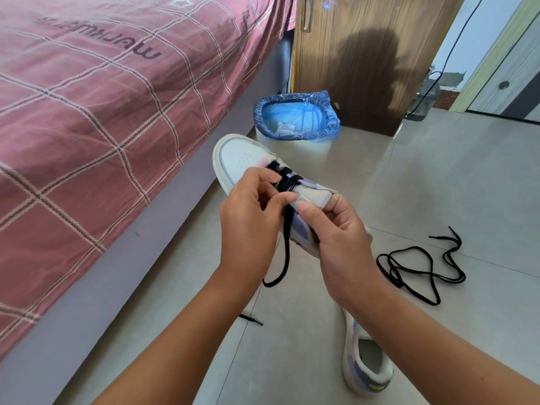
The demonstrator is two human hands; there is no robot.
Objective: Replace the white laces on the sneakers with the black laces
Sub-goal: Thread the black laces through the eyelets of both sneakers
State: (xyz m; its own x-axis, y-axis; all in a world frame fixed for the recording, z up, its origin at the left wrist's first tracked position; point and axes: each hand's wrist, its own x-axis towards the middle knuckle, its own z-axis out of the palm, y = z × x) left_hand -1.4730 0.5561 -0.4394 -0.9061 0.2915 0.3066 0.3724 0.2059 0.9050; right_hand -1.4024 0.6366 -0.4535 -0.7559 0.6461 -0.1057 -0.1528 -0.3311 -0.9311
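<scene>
A white sneaker [242,154] with pastel panels is held in the air above the floor, toe pointing away. A black lace [285,182] runs through its lower eyelets, and one end hangs down [285,247] between my wrists. My left hand [248,217] pinches the lace at the eyelets beside the tongue. My right hand [339,232] grips the sneaker's side and tongue, thumb on top. The second sneaker [365,366] lies on the floor under my right forearm, partly hidden. A loose black lace [420,267] lies coiled on the tiles to the right.
A bed with a pink checked cover [102,112] fills the left. A bin with a blue liner [295,118] stands just beyond the sneaker, against a wooden cabinet [365,54]. Another lace tip [251,319] lies on the floor below my left arm. Glossy tiles spread to the right.
</scene>
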